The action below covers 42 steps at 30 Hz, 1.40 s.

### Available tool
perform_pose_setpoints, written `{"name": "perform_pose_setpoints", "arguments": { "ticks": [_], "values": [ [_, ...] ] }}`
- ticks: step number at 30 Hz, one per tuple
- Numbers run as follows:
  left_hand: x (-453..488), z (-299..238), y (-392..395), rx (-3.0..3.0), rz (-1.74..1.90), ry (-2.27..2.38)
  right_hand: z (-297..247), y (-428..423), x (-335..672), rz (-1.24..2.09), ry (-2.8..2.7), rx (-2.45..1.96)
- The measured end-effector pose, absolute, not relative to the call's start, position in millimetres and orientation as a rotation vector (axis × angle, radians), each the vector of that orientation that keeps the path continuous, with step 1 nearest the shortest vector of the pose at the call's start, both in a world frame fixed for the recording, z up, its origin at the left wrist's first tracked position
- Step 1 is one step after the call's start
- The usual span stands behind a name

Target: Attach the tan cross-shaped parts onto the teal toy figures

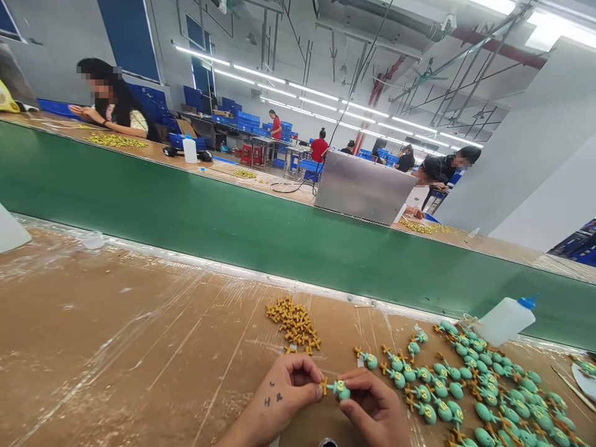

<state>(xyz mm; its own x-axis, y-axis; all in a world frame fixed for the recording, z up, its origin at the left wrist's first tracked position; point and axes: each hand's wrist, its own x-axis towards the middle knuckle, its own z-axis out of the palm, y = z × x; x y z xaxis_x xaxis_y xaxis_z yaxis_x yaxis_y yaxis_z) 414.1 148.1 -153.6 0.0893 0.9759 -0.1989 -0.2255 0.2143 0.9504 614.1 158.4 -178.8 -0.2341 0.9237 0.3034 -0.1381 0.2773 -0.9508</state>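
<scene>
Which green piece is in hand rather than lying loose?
The green piece pinched by the right hand, with the left hand pinching the orange cross at its end. The others lie outside both hands, mostly clustered at right.

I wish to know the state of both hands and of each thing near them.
Left hand: pinching the held cross.
Right hand: pinching the held figure.
Held cross: meets the figure's stem; whether fixed, unclear.
Held figure: yellow side showing.
Cross pile: loose, heaped.
Green figures: spread out, many with crosses on.
Near bottle: blue cap on.

Figurine (342,391) looks plastic; tabletop (116,354) glossy; panel (363,186) metal.
</scene>
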Motion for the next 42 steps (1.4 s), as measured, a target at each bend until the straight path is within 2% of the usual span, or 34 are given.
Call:
{"name": "perform_pose_setpoints", "arguments": {
  "ticks": [13, 30, 38, 42],
  "values": [
    [410.6, -159.6, 149.8, 0.956, 1.146, 1.061, -192.5, 163.0, 607.7, 1.216, -1.444, -0.770],
    [399.2, -155.1, 154.3, 1.077, 1.215, 1.162, -196.9, 177.7, 623.5, 1.021, -1.658, -0.699],
    [400.3, -132.7, 150.3, 1.098, 1.150, 1.228, -185.7, 183.0, 623.1, 0.834, -1.680, -0.713],
    [397.1, -132.4, 151.5, 1.090, 1.150, 1.217, -169.9, 190.3, 643.7, 0.561, -1.698, -1.016]
  ]
}}
